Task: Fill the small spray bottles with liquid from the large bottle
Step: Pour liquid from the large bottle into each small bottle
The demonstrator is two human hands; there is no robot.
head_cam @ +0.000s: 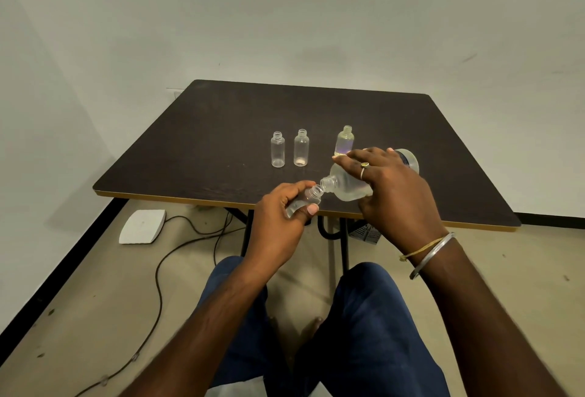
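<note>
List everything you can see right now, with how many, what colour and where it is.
standing small bottles: three, clear, uncapped, upright in a row mid-table
held small bottle: one, clear, tilted, over the table's near edge
large bottle: one, frosted clear, tipped with its mouth at the held small bottle's mouth
table: one, dark brown, by the wall
flat white object: one, on the floor left of the table
cables: at least two, black, on the floor under and left of the table
ring: one, pale metal, right hand
bangle: one, silver, right wrist
trousers: blue, bottom centre
left hand: fingers grip the held small bottle
right hand: grips the large bottle
</note>
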